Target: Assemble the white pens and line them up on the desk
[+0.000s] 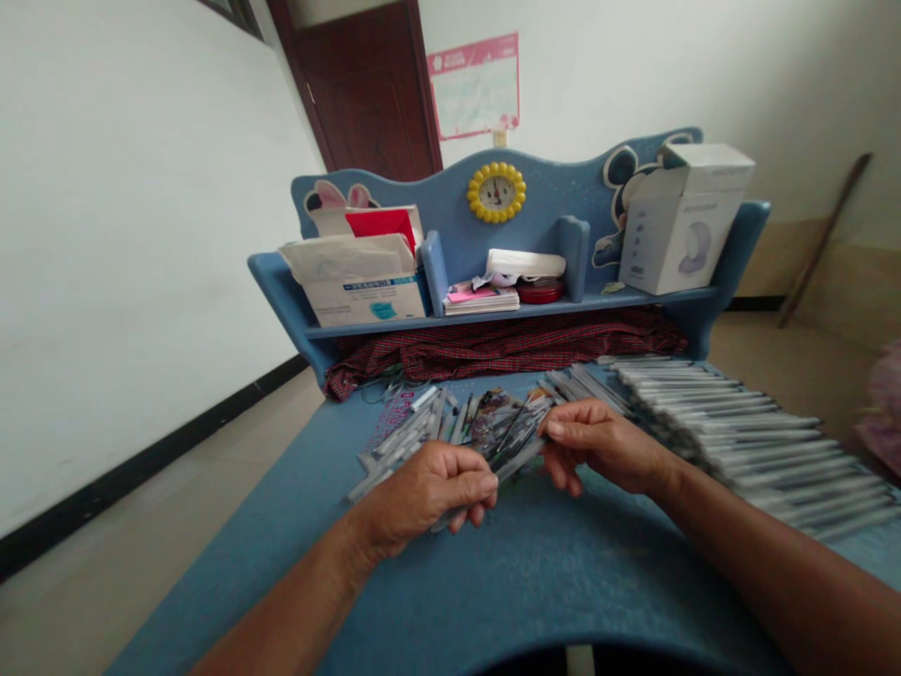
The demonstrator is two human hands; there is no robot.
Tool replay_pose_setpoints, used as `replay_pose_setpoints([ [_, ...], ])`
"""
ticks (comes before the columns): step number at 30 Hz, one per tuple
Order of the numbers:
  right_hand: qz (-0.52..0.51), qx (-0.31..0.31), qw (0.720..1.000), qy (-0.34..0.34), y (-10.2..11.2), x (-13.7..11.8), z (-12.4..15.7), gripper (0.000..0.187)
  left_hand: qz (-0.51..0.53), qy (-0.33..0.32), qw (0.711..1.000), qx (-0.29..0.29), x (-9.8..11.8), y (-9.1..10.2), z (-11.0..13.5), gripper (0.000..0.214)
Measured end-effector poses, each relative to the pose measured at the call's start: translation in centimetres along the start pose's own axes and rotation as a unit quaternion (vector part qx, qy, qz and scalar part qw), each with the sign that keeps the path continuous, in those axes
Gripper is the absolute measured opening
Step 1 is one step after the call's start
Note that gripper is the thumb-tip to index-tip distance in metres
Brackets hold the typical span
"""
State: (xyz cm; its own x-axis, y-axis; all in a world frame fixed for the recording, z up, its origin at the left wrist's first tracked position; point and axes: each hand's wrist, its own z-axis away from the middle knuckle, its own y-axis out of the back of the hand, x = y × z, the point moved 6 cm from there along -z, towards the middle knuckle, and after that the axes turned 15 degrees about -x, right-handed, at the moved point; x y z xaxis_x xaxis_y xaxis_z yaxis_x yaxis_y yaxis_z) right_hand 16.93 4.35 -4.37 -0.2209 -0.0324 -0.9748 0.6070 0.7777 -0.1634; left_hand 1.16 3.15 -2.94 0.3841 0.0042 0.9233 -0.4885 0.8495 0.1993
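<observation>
Pens [401,451], many of them pale and see-through, lie heaped on the blue desk [563,582] below the yellow clock [496,192] in the head view. A long row of pens [753,437] spreads below the clock and to its right. The left hand [440,483], below the clock and slightly left of it, has thumb and fingers pinched around what looks like a slim pale tube [517,460], blurred, slanting toward the right hand [598,441]. That hand, lower right of the clock, has thumb and forefinger close together; whether they grip anything, I cannot tell. Under the clock, a checked cloth [513,347] stretches beneath the shelf [577,307].
</observation>
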Motion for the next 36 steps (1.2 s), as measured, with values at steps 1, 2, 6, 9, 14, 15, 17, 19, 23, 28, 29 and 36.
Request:
replay_pose_setpoints([
  [1, 0.000, 0.000, 1.000, 0.000, 0.1, 0.0, 0.0, 0.026, -0.003, 0.000, 1.000, 0.011, 0.0, 0.1, 0.0, 0.025],
  [2, 0.000, 0.001, 1.000, 0.001, 0.1, 0.0, 0.1, 0.025, -0.005, -0.001, 1.000, 0.022, 0.0, 0.2, 0.0, 0.024],
  [6, 0.000, -0.001, 1.000, 0.005, 0.4, -0.1, 0.2, 0.023, -0.009, -0.007, 0.998, 0.060, 0.2, 0.6, 0.1, 0.020],
  [9, 0.003, 0.004, 1.000, 0.004, 0.6, -0.2, 0.4, 0.025, -0.016, -0.007, 0.996, 0.083, 0.2, 0.8, 0.2, 0.020],
  [14, 0.002, 0.015, 1.000, -0.004, 1.0, -0.3, 0.5, 0.024, -0.035, -0.012, 0.994, 0.106, 0.4, 1.0, 0.2, 0.020],
  [15, 0.002, 0.014, 1.000, -0.004, 1.0, -0.3, 0.5, 0.023, -0.042, -0.012, 0.993, 0.109, 0.4, 1.0, 0.2, 0.020],
  [17, 0.008, 0.014, 1.000, -0.004, 1.0, -0.3, 0.5, 0.022, -0.059, -0.009, 0.991, 0.117, 0.5, 1.0, 0.2, 0.020],
  [19, 0.025, 0.019, 1.000, -0.006, 1.0, -0.4, 0.5, 0.023, -0.078, -0.005, 0.989, 0.126, 0.6, 1.0, 0.2, 0.020],
  [23, 0.099, 0.043, 0.994, -0.025, 1.2, -0.8, 0.6, 0.025, -0.106, 0.004, 0.985, 0.135, 0.7, 1.1, 0.2, 0.020],
  [28, 0.175, 0.074, 0.981, -0.045, 1.2, -1.0, 0.7, 0.028, -0.141, 0.008, 0.981, 0.131, 0.8, 1.1, 0.1, 0.020],
  [29, 0.179, 0.077, 0.980, -0.039, 1.1, -1.1, 0.7, 0.028, -0.144, 0.010, 0.981, 0.128, 0.8, 1.0, 0.1, 0.021],
  [36, 0.161, 0.073, 0.984, 0.020, 0.1, -2.0, 0.7, 0.023, -0.076, 0.014, 0.993, 0.090, 0.4, 0.7, 0.1, 0.022],
])
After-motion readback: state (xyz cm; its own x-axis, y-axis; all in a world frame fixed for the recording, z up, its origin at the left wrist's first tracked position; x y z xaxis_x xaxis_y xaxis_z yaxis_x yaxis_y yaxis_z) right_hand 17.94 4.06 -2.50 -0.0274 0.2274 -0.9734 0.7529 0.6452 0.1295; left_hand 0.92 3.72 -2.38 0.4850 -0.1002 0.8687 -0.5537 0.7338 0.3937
